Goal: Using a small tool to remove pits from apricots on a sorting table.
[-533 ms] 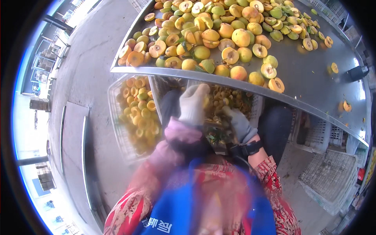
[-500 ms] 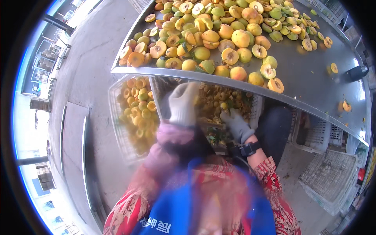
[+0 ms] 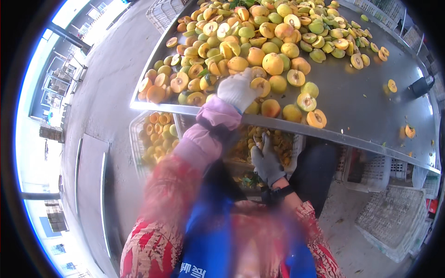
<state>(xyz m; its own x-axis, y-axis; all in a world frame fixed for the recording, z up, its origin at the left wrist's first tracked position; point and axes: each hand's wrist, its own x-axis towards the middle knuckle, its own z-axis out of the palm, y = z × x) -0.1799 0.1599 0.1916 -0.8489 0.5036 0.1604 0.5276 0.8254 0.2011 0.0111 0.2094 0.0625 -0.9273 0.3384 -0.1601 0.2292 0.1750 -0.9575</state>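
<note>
My left hand (image 3: 237, 91), in a white glove with a pink sleeve, reaches up onto the metal table (image 3: 371, 106). Its fingers curl over a yellow fruit (image 3: 260, 86) at the near edge of a big pile of whole and halved yellow-green fruit (image 3: 259, 41). My right hand (image 3: 267, 160), in a grey glove, hangs below the table's edge, above a white crate of halved fruit (image 3: 278, 143). Its fingers point upward and lie close together. Whether they hold anything is not visible.
A second white crate (image 3: 155, 139) of orange-yellow halves stands under the table's left end. Empty white crates (image 3: 394, 222) lie on the concrete floor at the right. A few loose halves (image 3: 392, 85) and a dark object (image 3: 422, 85) lie on the table's right part.
My left hand has risen from in front of the crates up onto the table's fruit pile. My right hand has stayed low by the crate.
</note>
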